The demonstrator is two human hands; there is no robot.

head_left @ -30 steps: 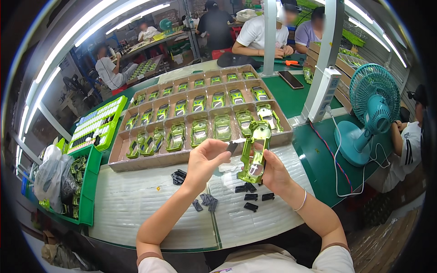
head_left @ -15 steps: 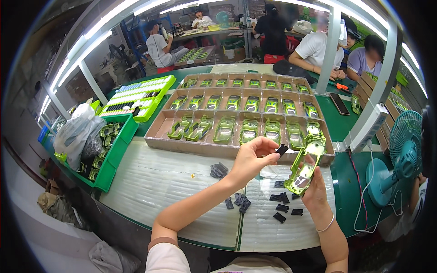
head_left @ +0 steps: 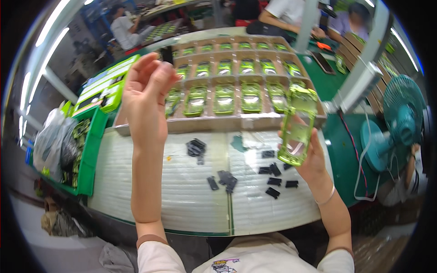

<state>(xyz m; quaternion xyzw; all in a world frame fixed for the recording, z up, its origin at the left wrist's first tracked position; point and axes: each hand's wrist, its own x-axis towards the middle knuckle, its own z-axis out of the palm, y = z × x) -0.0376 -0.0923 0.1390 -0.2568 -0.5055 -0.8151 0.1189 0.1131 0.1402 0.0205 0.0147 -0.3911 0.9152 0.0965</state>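
Green plastic frame [head_left: 298, 127], translucent, held upright in the right hand [head_left: 309, 157] above the tabletop [head_left: 182, 191], just in front of the cardboard tray [head_left: 191, 123]. Right fingers wrap its lower half from behind and the side, pinching the edges; exact fingertip contact is partly hidden by the frame itself. Looks light and thin-walled, a stiff moulded shell with an open window in the middle, so probably flexes or cracks if squeezed across the opening; best grip is on the long side rails, not the thin cross bars. Smooth surface, likely a bit slippery. Left hand [head_left: 145, 98] is raised high over the tray's left end, fingers pressed loosely together and slightly curled, thumb against them; whether it pinches a small part I cannot tell, too blurred. Tray holds rows of similar green frames in compartments. Small black parts [head_left: 273, 175] lie scattered on the tabletop below the right hand, another clump [head_left: 195, 148] nearer the middle. Green bin [head_left: 91, 150] at left, teal fan [head_left: 393, 123] at right.
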